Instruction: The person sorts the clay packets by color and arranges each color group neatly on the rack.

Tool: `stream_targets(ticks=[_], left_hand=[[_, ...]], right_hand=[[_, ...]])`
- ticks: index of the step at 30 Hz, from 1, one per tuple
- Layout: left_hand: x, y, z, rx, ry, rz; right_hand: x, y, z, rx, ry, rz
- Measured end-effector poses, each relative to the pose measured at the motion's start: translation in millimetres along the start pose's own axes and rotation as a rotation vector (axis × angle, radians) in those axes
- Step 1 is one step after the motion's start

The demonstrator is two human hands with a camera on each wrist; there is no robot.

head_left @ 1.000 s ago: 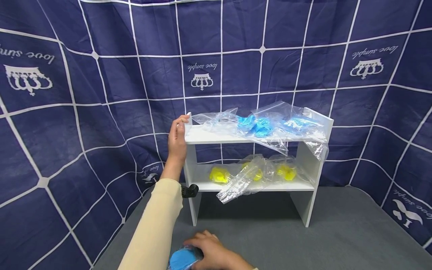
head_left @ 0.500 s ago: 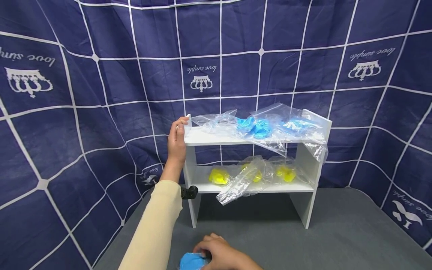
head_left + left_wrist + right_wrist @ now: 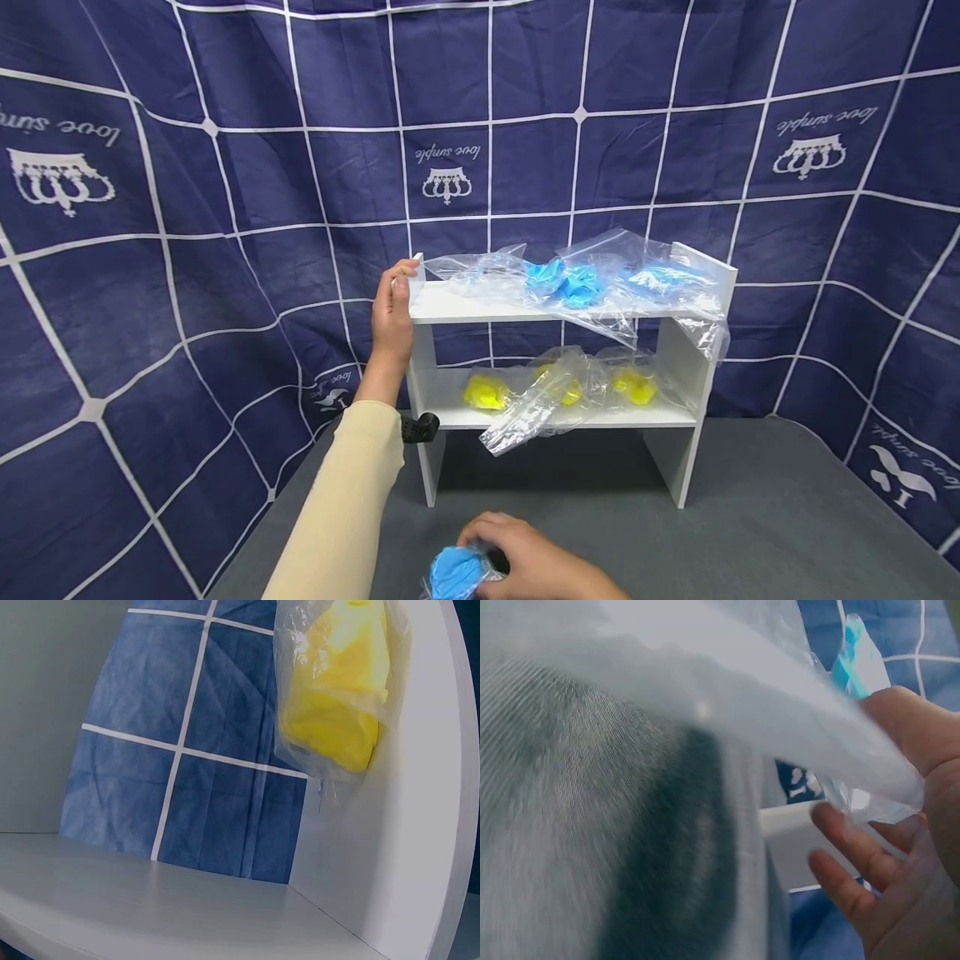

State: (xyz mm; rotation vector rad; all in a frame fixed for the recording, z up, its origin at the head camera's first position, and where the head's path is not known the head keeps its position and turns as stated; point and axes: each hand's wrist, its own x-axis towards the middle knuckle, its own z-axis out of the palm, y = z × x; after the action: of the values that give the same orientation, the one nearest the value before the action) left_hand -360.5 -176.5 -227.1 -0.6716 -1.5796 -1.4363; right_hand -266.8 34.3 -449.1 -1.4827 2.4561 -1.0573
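My left hand (image 3: 393,312) holds the upper left side panel of a small white shelf (image 3: 487,315), its fingers over the top edge. At the front, low in the head view, my right hand (image 3: 517,554) pinches a clear plastic bag with a blue lump (image 3: 456,573) inside. In the right wrist view the bag's loose clear film (image 3: 780,712) covers much of the picture, and the thumb and fingers of the right hand (image 3: 915,892) lie around it. A bagged yellow lump (image 3: 337,697) shows in the left wrist view, inside the shelf.
Bagged blue lumps (image 3: 566,283) lie on the upper board, their plastic hanging over its front edge. On the lower board are bagged yellow lumps (image 3: 486,392), with one bag end (image 3: 517,429) sticking out. Dark blue checked cloth (image 3: 532,167) surrounds the grey surface (image 3: 780,508).
My right hand has moved to the right with the bagged blue lump. My left hand stays on the shelf's side panel.
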Motion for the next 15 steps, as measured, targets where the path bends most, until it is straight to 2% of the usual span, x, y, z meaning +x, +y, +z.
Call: stream_targets(ticks=[4,9,15], left_hand=[[0.3,-0.5,-0.1,-0.008,0.003,0.003],[0.6,-1.1,0.6,-0.019,0.006,0.012],[0.5,-0.3,0.0,-0.026,0.007,0.014]], right_hand=[[-10.5,-11,-15,-0.027,0.031,-0.073],[-19.4,-26,-39,-0.051,0.119,-0.174],[-24.3,-45,-74,-0.072,0.18,-0.229]])
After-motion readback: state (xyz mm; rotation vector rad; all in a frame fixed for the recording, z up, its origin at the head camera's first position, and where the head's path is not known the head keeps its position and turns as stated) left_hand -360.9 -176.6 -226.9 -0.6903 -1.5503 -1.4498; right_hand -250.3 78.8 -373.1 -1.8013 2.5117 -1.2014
